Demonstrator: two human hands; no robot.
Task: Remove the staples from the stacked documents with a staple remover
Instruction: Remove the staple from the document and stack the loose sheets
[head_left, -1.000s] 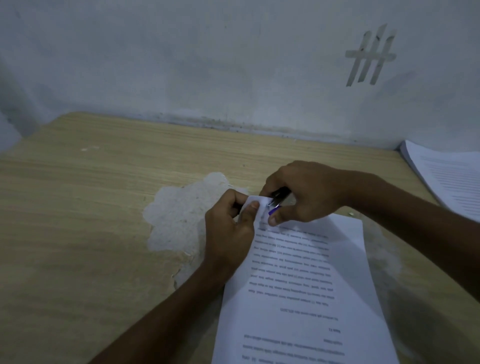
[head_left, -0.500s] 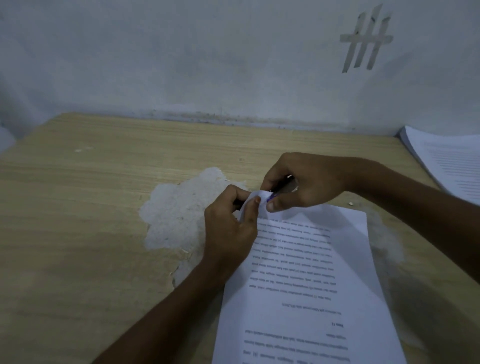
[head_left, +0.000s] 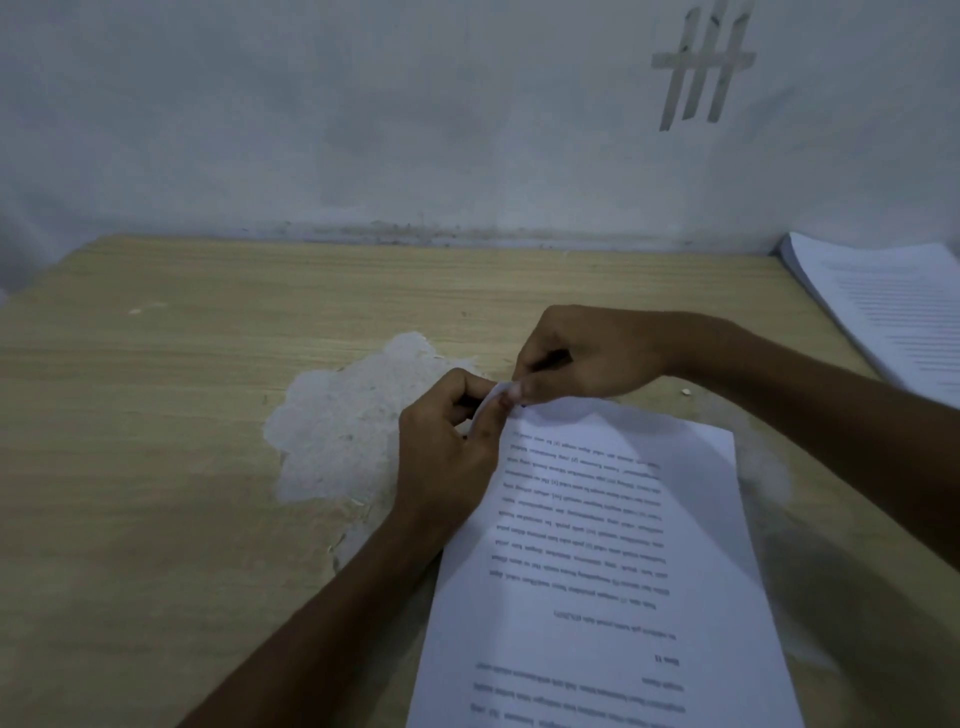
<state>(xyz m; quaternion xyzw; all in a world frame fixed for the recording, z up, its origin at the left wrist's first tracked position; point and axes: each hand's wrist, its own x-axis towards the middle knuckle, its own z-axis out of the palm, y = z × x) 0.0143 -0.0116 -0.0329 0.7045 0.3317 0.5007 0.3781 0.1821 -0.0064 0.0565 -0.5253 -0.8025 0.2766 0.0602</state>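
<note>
At one document's (head_left: 623, 545) corner, left hand (head_left: 447, 457) pinches; right hand (head_left: 587, 358) grips staple remover (head_left: 548, 359).

We see a person's bare left hand (head_left: 447, 457) and bare right hand (head_left: 587, 358), each with a round back, bumpy knuckles and thin fingers. Behind them we see the long bare left forearm (head_left: 322, 623) and the long bare right forearm (head_left: 831, 431), both smooth and uncovered all the way to the edge of the picture. On the left hand we can pick out one small short fingernail (head_left: 503, 401), and the dim light hides any finer marks from us.
</note>
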